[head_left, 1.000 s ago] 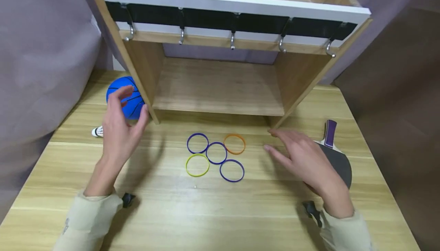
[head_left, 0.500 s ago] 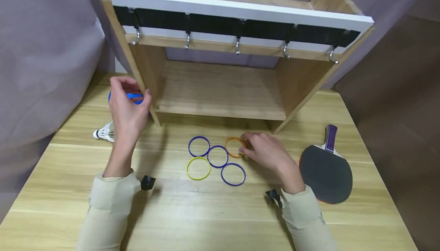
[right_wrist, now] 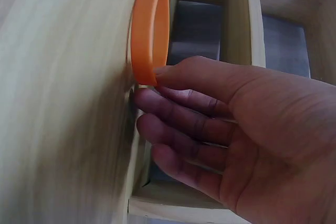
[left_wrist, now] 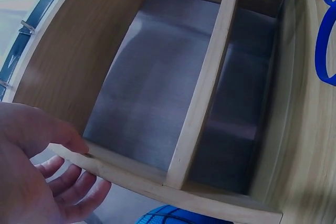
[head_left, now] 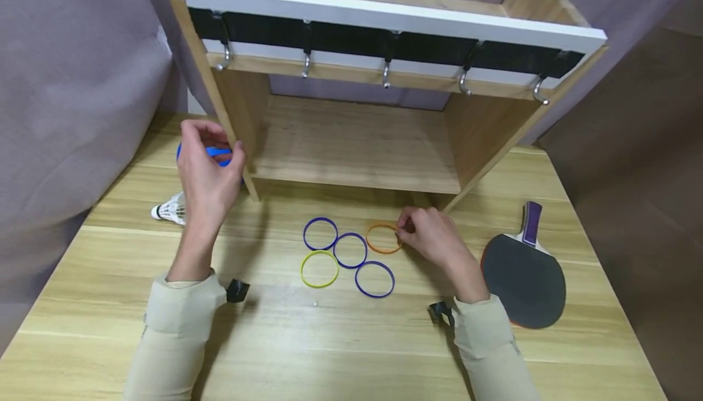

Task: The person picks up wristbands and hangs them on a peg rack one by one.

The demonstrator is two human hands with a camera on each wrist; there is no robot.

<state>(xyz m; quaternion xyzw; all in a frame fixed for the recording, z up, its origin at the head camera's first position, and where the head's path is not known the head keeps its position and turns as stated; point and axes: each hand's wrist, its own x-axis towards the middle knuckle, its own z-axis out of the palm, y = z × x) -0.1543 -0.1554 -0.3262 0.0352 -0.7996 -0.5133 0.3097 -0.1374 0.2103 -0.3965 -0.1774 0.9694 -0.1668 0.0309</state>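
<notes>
A wooden rack (head_left: 351, 138) stands at the back of the table. My left hand (head_left: 211, 181) grips the front edge of its left side panel (left_wrist: 147, 184), thumb on the inner side and fingers outside. Between thumb and fingertips, my right hand (head_left: 436, 239) pinches the near-right part of an orange wristband (right_wrist: 142, 40). That band is close over the tabletop, in front of the rack's right leg. Just left of it lie a blue wristband (head_left: 350, 234) and, further off, another blue one (head_left: 321, 218). A yellow wristband (head_left: 320, 287) and a third blue wristband (head_left: 374, 262) lie nearer.
Several metal hooks (head_left: 386, 74) hang along the rack's top front bar. Behind my left hand a blue ball (head_left: 218, 152) is partly hidden, with a shuttlecock (head_left: 171, 210) nearby. A table tennis bat (head_left: 522, 279) lies right of my right arm.
My left hand has moved from in front of the ball onto the rack's side panel. The right hand has moved left to the orange wristband, taken hold of it and shifted it slightly right.
</notes>
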